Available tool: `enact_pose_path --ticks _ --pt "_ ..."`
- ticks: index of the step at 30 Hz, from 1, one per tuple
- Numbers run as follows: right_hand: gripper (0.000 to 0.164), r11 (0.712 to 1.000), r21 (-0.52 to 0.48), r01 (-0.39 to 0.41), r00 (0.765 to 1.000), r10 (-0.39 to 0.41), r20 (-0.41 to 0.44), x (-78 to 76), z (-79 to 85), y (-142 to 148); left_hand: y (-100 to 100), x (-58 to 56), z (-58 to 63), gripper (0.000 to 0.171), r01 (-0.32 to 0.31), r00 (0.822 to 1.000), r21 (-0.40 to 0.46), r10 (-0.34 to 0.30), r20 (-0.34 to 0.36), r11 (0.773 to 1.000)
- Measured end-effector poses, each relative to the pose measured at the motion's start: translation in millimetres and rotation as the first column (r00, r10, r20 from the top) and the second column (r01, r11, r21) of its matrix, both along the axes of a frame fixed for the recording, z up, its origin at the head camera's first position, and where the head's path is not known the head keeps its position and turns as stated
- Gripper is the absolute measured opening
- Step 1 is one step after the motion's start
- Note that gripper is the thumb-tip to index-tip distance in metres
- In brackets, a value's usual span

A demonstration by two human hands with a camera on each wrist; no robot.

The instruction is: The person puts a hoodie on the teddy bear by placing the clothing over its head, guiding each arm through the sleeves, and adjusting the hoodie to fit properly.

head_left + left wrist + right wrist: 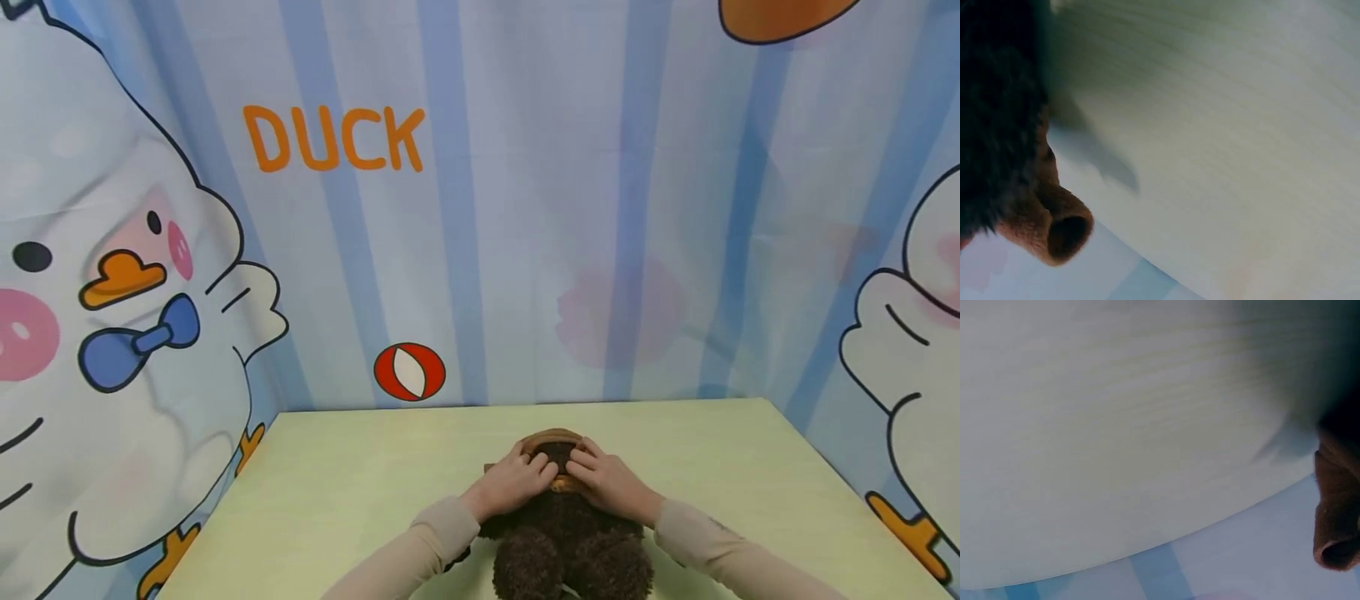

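A dark brown plush toy (562,533) with shaggy fur sits at the near side of the table, its two rounded lower parts toward me. Around the top of its head runs a lighter brown band (553,437). My left hand (517,481) grips the left side of the head with bent fingers. On the opposite side my right hand (611,483) holds the head, fingertips curled in near the band. The left wrist view catches dark fur (991,137) and a brown, tube-like ear (1063,234); a similar ear (1337,525) shows in the right wrist view. Neither wrist view shows fingers.
The pale yellow table (360,483) extends around the toy on both sides. Behind it hangs a blue-striped curtain (525,208) with printed ducks and the word DUCK. The table's back edge meets the curtain.
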State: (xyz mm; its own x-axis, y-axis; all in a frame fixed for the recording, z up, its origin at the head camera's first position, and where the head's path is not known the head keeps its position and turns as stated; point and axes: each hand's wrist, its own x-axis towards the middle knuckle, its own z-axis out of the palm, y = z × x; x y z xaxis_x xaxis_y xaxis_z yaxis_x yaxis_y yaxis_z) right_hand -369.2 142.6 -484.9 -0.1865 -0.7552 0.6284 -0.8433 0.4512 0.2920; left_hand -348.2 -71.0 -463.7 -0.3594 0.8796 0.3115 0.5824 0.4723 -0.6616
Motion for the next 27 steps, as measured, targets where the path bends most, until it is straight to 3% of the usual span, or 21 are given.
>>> enact_pose_path --ticks 2,5,8,11,14,17,20,21,23,24,27 --pt "0.025 0.999 0.012 -0.037 0.998 0.038 -0.046 -2.8 -2.0 4.4 -5.5 -1.6 -0.7 0.009 0.021 0.999 0.006 -0.021 0.032 1.0" --pt "0.012 0.995 0.09 -0.029 0.997 0.035 -0.072 -5.5 -1.4 13.4 -17.6 -4.8 -2.6 0.02 0.045 0.99 0.037 -0.05 0.133 0.998" --pt "0.04 0.98 0.198 0.028 1.0 -0.025 -0.018 -5.1 1.3 23.0 -29.6 -9.1 -5.6 0.037 0.055 0.967 0.075 -0.071 0.243 0.996" --pt "0.06 0.956 0.277 0.095 0.994 -0.105 0.022 -2.3 1.2 29.0 -37.6 -11.1 -9.2 0.055 0.037 0.954 0.071 -0.056 0.295 0.997" --pt "0.064 0.946 0.285 0.154 0.987 -0.159 -0.007 -0.2 -2.2 28.4 -40.2 -11.6 -14.8 0.059 0.006 0.968 0.057 -0.02 0.249 0.998" --pt "0.059 0.949 0.244 0.2 0.979 -0.186 -0.077 -0.8 -7.1 21.1 -36.9 -11.7 -18.8 0.046 -0.007 0.988 0.059 -0.003 0.152 0.998" --pt "0.022 0.962 0.174 0.212 0.971 -0.187 -0.149 -3.8 -11.9 14.7 -30.9 -11.2 -19.6 0.028 0.007 0.998 0.084 -0.013 0.068 0.996" --pt "0.02 0.97 0.137 0.2 0.968 -0.175 -0.18 -4.9 -13.6 12.7 -29.2 -10.6 -19.8 0.022 0.016 0.999 0.095 -0.02 0.046 0.995" --pt "0.037 0.989 0.055 0.138 0.968 -0.124 -0.217 -6.7 -16.5 8.5 -27.0 -8.9 -21.1 0.011 0.034 0.999 0.112 -0.037 0.018 0.993" --pt "0.048 0.994 0.02 0.103 0.967 -0.095 -0.238 -7.6 -17.7 6.3 -26.1 -7.8 -21.5 0.01 0.047 0.999 0.122 -0.049 0.013 0.991" --pt "0.047 0.999 -0.036 0.01 0.964 -0.019 -0.264 -9.2 -18.5 0.2 -23.9 -7.0 -22.9 0.016 0.081 0.997 0.142 -0.082 0.004 0.987"
